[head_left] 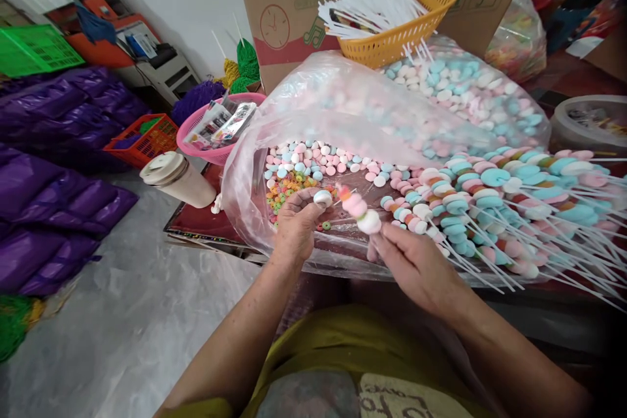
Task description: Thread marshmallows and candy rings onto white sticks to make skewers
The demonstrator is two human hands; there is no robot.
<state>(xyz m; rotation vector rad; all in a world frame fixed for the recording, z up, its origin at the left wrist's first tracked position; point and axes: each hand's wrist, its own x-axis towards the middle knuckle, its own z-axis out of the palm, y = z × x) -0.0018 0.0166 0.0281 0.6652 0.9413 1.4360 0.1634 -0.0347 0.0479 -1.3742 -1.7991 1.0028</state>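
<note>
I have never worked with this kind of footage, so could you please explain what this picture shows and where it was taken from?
There is no machine here: you see a person's own bare hands. The single picture comes from a camera worn on the head, looking forward and down.

The left hand pinches a white marshmallow-like sweet. The right hand holds a partly threaded skewer carrying pink and white sweets.

On the dark red table are loose pastel sweets, small colourful ring candies and, to the right, a pile of threaded skewers. Farther back are a big clear plastic bag and a yellow basket of white sticks.
</note>
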